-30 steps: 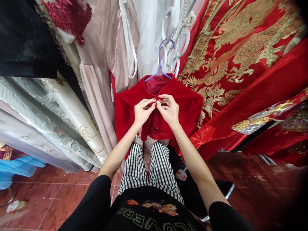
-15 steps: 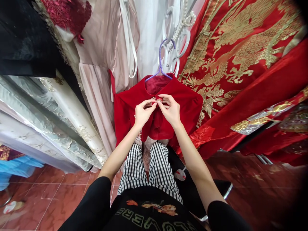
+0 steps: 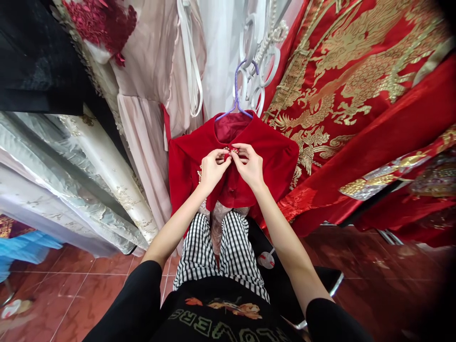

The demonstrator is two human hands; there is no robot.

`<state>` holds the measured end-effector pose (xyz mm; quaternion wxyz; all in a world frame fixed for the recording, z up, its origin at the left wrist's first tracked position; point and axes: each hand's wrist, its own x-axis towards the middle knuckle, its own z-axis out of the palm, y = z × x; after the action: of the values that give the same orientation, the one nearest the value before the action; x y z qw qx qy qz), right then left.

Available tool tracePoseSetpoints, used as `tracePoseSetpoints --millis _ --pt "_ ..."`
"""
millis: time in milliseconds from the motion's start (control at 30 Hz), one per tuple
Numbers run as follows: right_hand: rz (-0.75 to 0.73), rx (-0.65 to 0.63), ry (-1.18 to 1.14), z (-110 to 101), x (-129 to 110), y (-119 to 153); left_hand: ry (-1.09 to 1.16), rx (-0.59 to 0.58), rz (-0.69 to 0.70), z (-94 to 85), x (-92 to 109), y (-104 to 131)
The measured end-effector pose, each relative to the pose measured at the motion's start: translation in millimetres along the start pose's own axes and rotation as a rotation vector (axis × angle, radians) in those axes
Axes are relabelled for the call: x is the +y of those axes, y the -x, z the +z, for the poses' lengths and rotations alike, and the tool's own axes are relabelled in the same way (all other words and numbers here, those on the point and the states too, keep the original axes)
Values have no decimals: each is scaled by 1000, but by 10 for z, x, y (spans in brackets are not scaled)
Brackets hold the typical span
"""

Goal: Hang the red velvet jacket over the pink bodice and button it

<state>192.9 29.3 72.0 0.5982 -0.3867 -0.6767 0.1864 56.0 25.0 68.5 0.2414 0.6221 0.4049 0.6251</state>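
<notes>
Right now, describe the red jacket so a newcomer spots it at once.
Between the pale pink dress and the gold-patterned red garment, find the purple hanger. On it is the short red jacket. Unlike the gold-patterned garment, it has plain red shoulders.

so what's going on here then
A person has both hands on a short red jacket on a purple hanger. The left hand and right hand pinch at its front, just below the collar. Their fingertips hide whether it is fastened there. A pink dress hangs to the left, a red-and-gold garment to the right.
</notes>
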Motion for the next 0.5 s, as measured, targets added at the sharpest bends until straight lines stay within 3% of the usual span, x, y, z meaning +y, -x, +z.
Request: tracePoseSetpoints --millis 200,500 --pt "25 4 -10 -11 -14 24 103 -41 -20 -18 -75 -38" --pt "30 12 -46 -1 -32 28 -62 -108 21 -70 -42 -107"
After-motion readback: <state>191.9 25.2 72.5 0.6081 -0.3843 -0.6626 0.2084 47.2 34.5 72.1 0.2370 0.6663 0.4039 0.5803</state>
